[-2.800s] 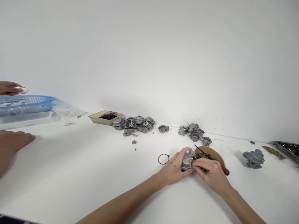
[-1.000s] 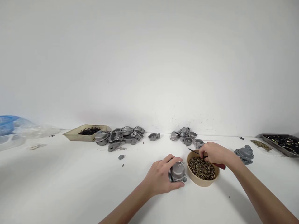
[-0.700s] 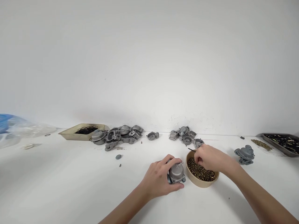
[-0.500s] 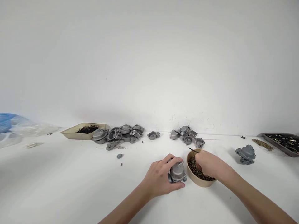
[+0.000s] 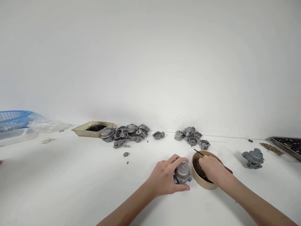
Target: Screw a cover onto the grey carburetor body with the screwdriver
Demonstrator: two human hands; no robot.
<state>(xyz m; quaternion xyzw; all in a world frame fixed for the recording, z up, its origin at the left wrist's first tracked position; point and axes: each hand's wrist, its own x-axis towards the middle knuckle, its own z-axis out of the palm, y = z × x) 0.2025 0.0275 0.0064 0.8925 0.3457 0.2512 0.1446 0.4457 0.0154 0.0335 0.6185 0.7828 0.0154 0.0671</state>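
My left hand [image 5: 166, 175] is wrapped around a grey metal carburetor [image 5: 182, 172], its rounded bowl facing up, low over the white table. My right hand [image 5: 213, 169] reaches into a round cream tub [image 5: 204, 184] of small brassy screws [image 5: 199, 169]. A screwdriver [image 5: 198, 152] lies across that hand, its dark shaft pointing up-left and its red handle showing at the right. The right fingertips are down among the screws and hidden, so I cannot see whether they pinch one. The tub stands just right of the carburetor.
Grey metal bowls are heaped at the back left [image 5: 131, 133] and back centre [image 5: 190, 135]. Another carburetor [image 5: 254, 158] stands at right, near loose brassy parts [image 5: 271, 148] and a dark tray [image 5: 288, 146]. A beige tray [image 5: 88, 133] holds black rings. A blue basket [image 5: 15, 116] is far left.
The view has turned slightly left, so everything sits further right. My right hand has shifted a little within the tub, and the screwdriver's red handle now shows. My left hand keeps its grip.
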